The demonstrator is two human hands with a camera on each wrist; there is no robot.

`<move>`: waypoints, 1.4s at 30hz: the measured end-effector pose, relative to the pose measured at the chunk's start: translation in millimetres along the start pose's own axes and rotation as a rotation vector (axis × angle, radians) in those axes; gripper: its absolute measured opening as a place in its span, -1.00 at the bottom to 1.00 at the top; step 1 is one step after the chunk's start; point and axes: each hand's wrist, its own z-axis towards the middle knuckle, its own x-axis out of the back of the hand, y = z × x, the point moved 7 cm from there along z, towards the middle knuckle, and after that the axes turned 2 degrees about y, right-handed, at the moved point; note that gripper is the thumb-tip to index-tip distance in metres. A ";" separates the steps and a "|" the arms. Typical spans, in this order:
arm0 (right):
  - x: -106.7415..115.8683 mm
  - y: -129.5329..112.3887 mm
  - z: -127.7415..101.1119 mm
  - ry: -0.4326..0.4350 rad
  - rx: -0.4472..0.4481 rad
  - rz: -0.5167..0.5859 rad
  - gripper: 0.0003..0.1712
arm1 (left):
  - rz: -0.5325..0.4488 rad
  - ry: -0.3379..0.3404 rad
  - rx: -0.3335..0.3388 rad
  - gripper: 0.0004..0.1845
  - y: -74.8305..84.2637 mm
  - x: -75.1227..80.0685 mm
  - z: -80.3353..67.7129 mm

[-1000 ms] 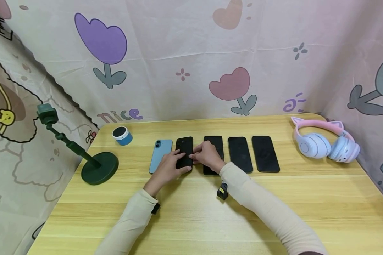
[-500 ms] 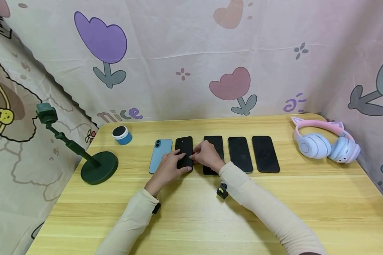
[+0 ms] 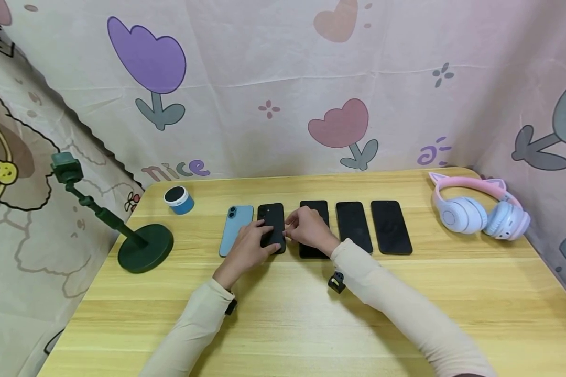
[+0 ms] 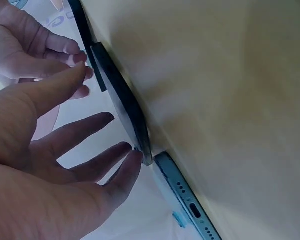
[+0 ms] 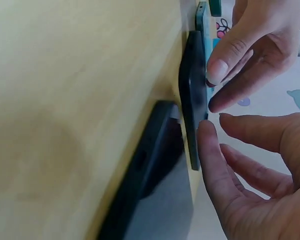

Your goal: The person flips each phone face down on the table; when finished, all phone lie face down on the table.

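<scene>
A black phone (image 3: 270,218) lies back up, its camera lenses showing at the top left. My left hand (image 3: 251,245) spreads over it, fingertips on or close to its back and thumb by its lower right corner. My right hand (image 3: 309,230) reaches over another black phone (image 3: 313,252) to the first one's right edge. In the right wrist view its thumb (image 5: 208,137) is against or very near that edge, with the index finger apart from the thumb. A light blue phone (image 3: 236,228) lies back up just left, partly behind my left hand.
Two more black phones, one nearer (image 3: 354,228) and one farther right (image 3: 391,227), lie screen up in the row. Pink and blue cat-ear headphones (image 3: 467,213) lie at the right. A blue-and-white round container (image 3: 179,200) and a dark green stand (image 3: 145,248) are at the left.
My right wrist has shifted slightly to the right, while the right fingertips stay by the phone's edge. The left hand holds nearly the same place. The black phone seems turned very slightly.
</scene>
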 end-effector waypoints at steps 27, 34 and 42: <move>65.1 42.0 -27.7 0.050 -0.055 -0.189 -0.53 | -0.014 -0.049 -0.053 -0.53 47.5 -20.2 24.4; 65.1 55.1 -33.8 0.038 -0.119 -0.151 -0.45 | -0.006 -0.066 -0.030 -0.70 53.1 -32.2 30.6; 61.0 61.8 -34.6 0.011 -0.145 -0.096 -0.41 | 0.010 -0.074 -0.001 -0.65 55.7 -39.6 33.4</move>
